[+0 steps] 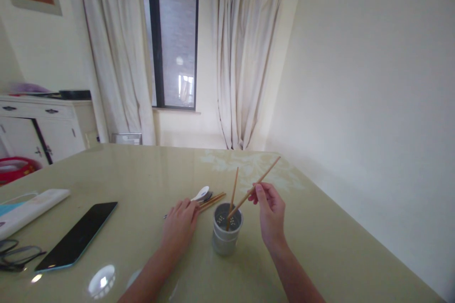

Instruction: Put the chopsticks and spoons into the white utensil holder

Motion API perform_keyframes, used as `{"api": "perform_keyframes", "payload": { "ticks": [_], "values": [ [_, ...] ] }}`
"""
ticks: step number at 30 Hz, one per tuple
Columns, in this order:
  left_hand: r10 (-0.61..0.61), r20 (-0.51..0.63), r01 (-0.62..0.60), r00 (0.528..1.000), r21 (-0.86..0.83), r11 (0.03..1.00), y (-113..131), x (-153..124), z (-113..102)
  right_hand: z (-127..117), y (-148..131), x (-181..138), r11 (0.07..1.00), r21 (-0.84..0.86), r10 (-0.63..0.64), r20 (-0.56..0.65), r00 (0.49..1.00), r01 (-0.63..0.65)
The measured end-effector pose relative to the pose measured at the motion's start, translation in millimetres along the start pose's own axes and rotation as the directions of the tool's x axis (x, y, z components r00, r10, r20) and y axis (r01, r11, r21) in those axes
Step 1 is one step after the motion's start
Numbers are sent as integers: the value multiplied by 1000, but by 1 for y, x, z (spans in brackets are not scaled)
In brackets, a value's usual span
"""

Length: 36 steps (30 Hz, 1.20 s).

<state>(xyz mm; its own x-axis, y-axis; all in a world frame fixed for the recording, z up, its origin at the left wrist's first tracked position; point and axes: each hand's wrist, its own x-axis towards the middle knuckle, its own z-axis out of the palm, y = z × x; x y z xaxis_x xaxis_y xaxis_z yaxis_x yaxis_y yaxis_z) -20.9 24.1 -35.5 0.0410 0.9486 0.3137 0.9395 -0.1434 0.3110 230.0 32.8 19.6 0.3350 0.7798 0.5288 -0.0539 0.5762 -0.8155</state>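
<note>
A grey perforated cup (226, 237) stands on the glossy green table (149, 170). One wooden chopstick (233, 191) leans upright inside it. My right hand (270, 213) pinches a second chopstick (265, 177), whose lower tip dips into the cup while the upper end slants up to the right. My left hand (179, 225) rests on the table left of the cup, fingers curled on a bundle of chopsticks (213, 200) lying flat. A white spoon (201, 193) and a dark spoon lie beside that bundle.
A dark phone (76, 236) lies at the left, with a white case (31, 208) and glasses (17, 253) beyond it. A white cabinet (42, 128), a red basin (14, 169), curtains and a window stand behind. A bare wall runs close along the table's right side.
</note>
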Motion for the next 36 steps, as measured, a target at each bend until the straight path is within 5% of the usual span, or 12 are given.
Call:
{"api": "perform_keyframes", "payload": {
  "ticks": [4,11,18,30,36],
  "values": [
    [-49,100,39,994,104,994,-1,-2,-4,6,9,-7,998,-56,48,141,989,-40],
    [4,145,-2,989,-7,1000,-3,-1,-2,6,23,-11,994,-67,95,205,974,-83],
    [36,102,-22,994,-135,991,-8,-3,5,6,10,-10,989,9,146,210,967,-151],
    [47,14,-44,999,-165,985,-2,-5,4,11,15,-17,971,-187,193,240,951,-150],
    [-12,-2,11,1000,-312,950,6,-8,-2,12,13,-17,968,-198,202,248,947,-155]
  ]
}}
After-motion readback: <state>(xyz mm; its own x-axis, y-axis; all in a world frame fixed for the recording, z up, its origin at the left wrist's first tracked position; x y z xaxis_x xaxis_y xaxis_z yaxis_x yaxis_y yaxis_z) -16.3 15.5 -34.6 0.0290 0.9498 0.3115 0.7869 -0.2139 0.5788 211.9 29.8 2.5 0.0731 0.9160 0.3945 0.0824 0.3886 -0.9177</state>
